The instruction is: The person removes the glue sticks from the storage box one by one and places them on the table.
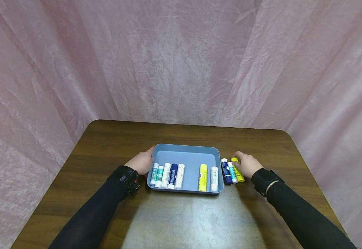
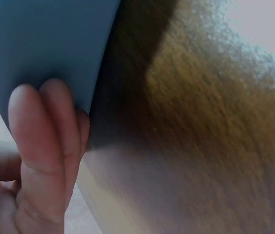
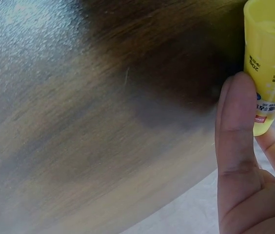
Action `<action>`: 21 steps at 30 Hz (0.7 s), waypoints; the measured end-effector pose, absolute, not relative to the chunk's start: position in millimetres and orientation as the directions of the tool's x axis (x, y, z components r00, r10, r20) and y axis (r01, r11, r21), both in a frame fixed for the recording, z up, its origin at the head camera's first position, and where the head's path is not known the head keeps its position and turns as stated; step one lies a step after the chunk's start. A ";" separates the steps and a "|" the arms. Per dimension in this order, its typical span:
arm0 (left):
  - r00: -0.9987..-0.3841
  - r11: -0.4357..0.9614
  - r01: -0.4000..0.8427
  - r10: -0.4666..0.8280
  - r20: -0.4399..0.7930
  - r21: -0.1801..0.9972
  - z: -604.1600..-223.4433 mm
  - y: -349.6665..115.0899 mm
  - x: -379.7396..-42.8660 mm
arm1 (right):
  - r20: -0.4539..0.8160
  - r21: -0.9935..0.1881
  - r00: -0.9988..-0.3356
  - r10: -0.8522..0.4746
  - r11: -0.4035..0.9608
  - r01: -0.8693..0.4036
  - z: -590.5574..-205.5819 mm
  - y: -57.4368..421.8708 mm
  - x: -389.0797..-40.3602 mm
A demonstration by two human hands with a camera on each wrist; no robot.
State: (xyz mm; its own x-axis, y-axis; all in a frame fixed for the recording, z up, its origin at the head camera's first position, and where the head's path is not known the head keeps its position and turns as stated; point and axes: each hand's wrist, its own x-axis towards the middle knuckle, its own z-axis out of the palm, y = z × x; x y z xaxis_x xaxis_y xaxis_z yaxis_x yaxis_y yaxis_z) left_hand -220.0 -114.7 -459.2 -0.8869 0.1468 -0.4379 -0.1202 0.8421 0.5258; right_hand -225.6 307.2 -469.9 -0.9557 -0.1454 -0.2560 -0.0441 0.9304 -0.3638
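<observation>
On the wooden table sits a blue-grey tray (image 1: pixel 187 148). My left hand (image 1: pixel 142 162) rests at its left side; in the left wrist view, extended fingers (image 2: pixel 37 126) press against the tray's outer wall (image 2: pixel 54 44). Several glue sticks lie inside, among them a dark blue one (image 1: pixel 172 176), a yellow one (image 1: pixel 202 177) and a white one (image 1: pixel 214 178). My right hand (image 1: pixel 247 165) holds another yellow glue stick (image 3: pixel 269 73) between thumb and fingers, just right of the tray. Beside it lie a dark blue glue stick (image 1: pixel 226 172) and a white-and-teal one (image 1: pixel 232 173).
The brown table (image 1: pixel 181 221) has rounded far corners, and a pink curtain (image 1: pixel 181 62) hangs behind it. Bare tabletop shows between the two forearms, in front of the tray. Each wrist wears a black band (image 1: pixel 128 178).
</observation>
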 end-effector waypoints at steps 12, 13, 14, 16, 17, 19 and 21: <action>-0.886 0.844 -0.115 0.151 -0.438 0.524 -457.8 -114.8 -219.4 | -0.217 -0.358 -0.963 -0.158 0.931 -0.072 -469.8 306.1 -224.4; -0.886 0.844 -0.113 0.153 -0.437 0.524 -457.3 -114.5 -218.8 | -0.207 -0.356 -0.965 -0.163 0.931 -0.081 -470.0 306.2 -224.2; -0.887 0.845 -0.110 0.155 -0.435 0.524 -456.7 -114.2 -218.3 | -0.198 -0.355 -0.966 -0.168 0.931 -0.089 -470.4 306.5 -224.2; -0.888 0.846 -0.104 0.158 -0.431 0.523 -455.7 -113.7 -217.0 | -0.188 -0.354 -0.966 -0.177 0.930 -0.101 -470.4 306.8 -223.9; -0.889 0.846 -0.101 0.159 -0.429 0.523 -455.2 -113.7 -216.4 | -0.186 -0.355 -0.967 -0.177 0.929 -0.102 -470.4 306.8 -223.9; -0.892 0.845 -0.098 0.159 -0.422 0.525 -455.1 -113.8 -215.7 | -0.187 -0.356 -0.967 -0.174 0.929 -0.098 -470.3 306.6 -223.7; -0.895 0.844 -0.096 0.160 -0.417 0.528 -455.0 -114.0 -215.2 | -0.194 -0.358 -0.966 -0.173 0.929 -0.094 -469.9 306.6 -223.6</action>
